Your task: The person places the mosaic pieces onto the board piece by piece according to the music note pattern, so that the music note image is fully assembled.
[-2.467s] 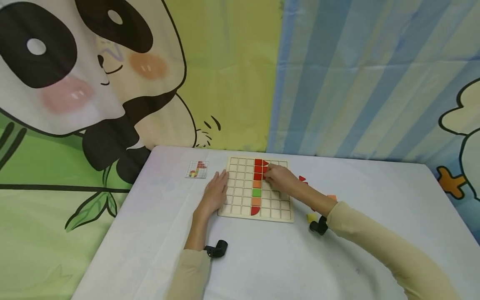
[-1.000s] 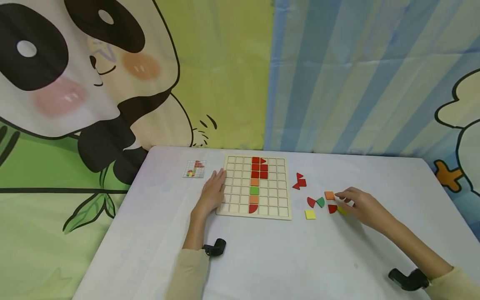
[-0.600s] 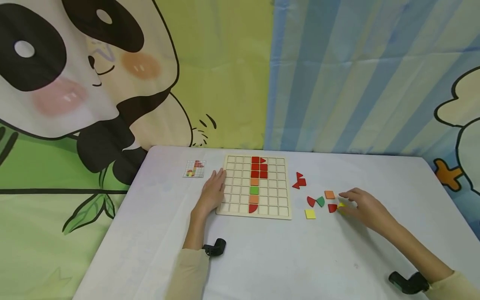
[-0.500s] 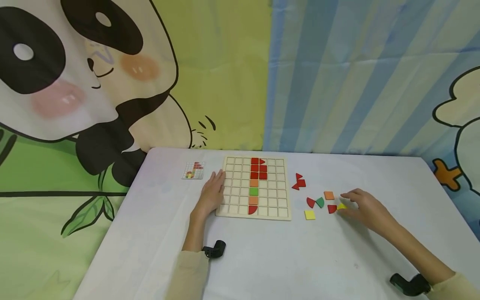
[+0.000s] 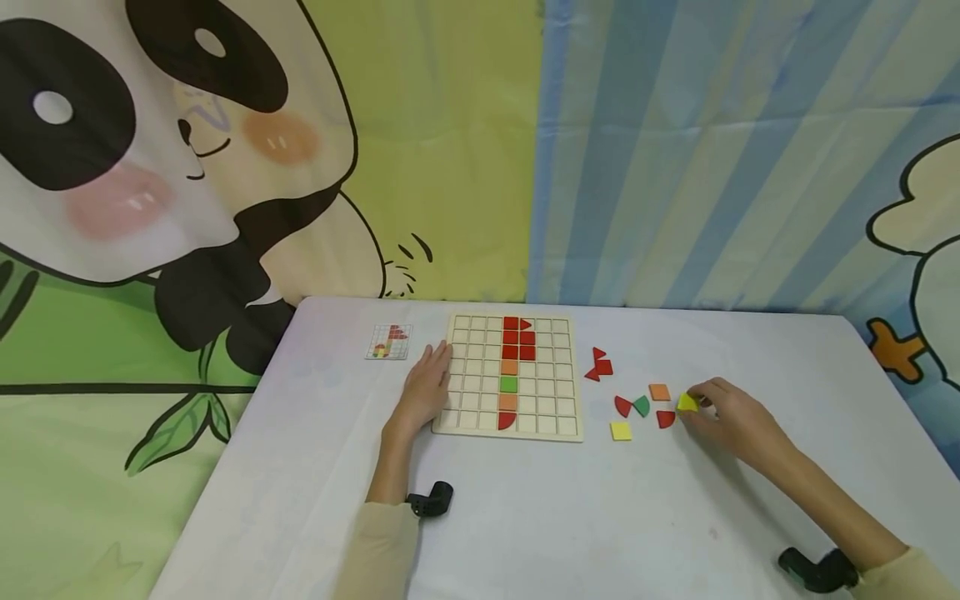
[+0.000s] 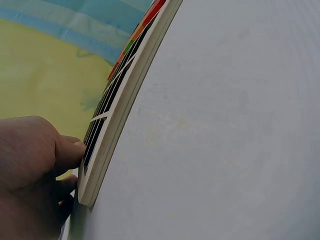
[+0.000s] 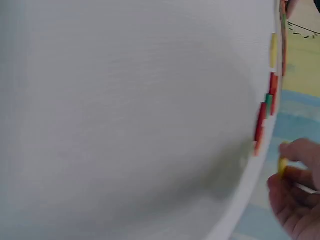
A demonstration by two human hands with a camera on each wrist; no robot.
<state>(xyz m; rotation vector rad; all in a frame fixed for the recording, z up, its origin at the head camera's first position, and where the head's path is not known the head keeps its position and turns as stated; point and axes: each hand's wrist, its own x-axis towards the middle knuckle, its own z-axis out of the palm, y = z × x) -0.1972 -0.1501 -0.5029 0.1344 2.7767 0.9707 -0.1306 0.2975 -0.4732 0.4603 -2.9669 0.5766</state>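
A wooden grid board (image 5: 551, 427) lies on the white table (image 5: 525, 517), with a column of red, orange and green tiles (image 5: 512, 367) set in it. My left hand (image 5: 427, 385) lies flat against the board's left edge (image 6: 107, 150), fingers straight. My right hand (image 5: 731, 412) is right of the board among loose tiles and pinches a small yellow tile (image 5: 687, 402), lifted a little off the table; the right wrist view shows that yellow tile (image 7: 283, 165) edge-on between the fingertips.
Loose tiles lie right of the board: red triangles (image 5: 600, 364), a red piece (image 5: 622, 406), a green piece (image 5: 641, 406), an orange square (image 5: 659, 392), a red quarter (image 5: 665, 418), a yellow square (image 5: 620, 431). A small pattern card (image 5: 391, 341) lies left of the board.
My right hand left the board, moved right to the loose tiles, and picked up the small yellow tile. The left hand stayed at the board's edge.
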